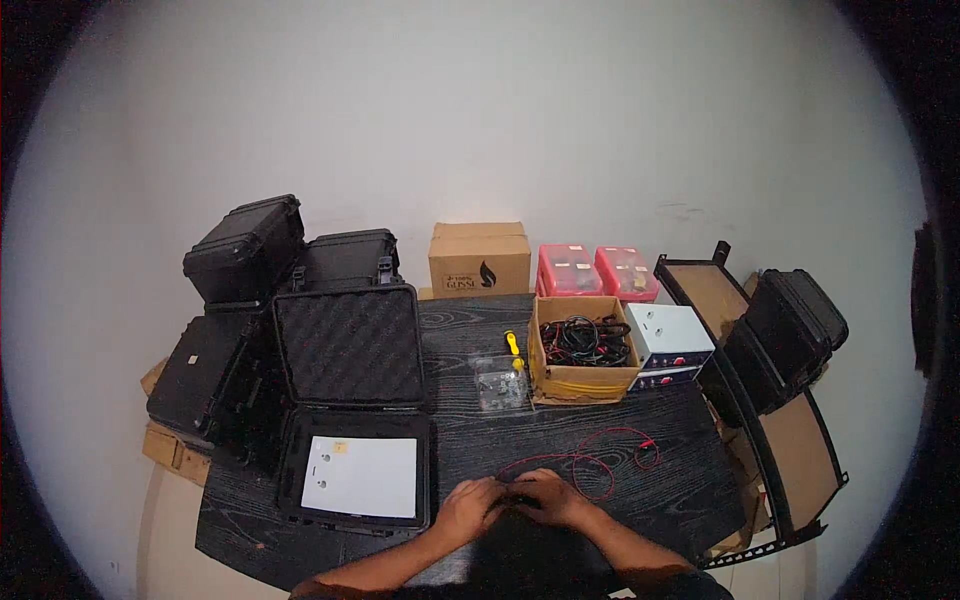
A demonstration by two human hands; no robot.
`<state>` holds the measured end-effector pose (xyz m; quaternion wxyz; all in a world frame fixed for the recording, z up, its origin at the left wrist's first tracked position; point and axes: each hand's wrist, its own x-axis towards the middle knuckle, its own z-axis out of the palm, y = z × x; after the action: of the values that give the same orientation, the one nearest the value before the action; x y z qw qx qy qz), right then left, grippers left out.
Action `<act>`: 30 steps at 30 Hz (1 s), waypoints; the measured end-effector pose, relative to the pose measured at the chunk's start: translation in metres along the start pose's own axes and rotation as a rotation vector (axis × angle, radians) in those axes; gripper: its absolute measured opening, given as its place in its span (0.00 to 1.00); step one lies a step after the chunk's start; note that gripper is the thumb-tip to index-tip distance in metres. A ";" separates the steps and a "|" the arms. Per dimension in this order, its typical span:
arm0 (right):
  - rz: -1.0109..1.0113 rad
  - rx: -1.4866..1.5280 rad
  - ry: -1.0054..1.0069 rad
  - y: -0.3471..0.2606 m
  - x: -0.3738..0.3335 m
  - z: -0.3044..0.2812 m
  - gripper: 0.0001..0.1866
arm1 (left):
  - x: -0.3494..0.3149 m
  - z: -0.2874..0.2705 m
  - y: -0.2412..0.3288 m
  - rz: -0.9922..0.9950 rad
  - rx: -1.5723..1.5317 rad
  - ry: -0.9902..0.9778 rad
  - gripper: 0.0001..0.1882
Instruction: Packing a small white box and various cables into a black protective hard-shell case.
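Note:
Near the front edge of the table, my left hand [472, 508] and my right hand [556, 498] meet with their fingers bent inward and closed. A thin red test lead [590, 459] runs up to the place where my fingertips come together, and both hands appear to pinch its end. The fingertips themselves are partly hidden. From there the lead loops to the right across the table, and its red clip end [647, 443] lies free. Left of my hands stands an open black hard case [428, 470] holding a white panelled device [360, 476].
A cardboard box [585, 386] of tangled cables stands beyond my hands, beside stacked white devices [670, 335]. Left of it are a clear parts box [502, 388] and a yellow tool [512, 343]. More black cases [200, 375] crowd the left; a metal rack [800, 450] stands right.

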<state>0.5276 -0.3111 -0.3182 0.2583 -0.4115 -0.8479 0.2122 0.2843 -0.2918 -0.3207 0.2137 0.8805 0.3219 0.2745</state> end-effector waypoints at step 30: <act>-0.022 -0.055 0.131 0.010 -0.006 0.010 0.21 | -0.008 0.009 -0.016 0.114 0.145 -0.061 0.17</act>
<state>0.5303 -0.3116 -0.3330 0.3039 -0.4223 -0.8391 0.1585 0.2775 -0.2877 -0.3387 0.1432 0.9185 0.2835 0.2355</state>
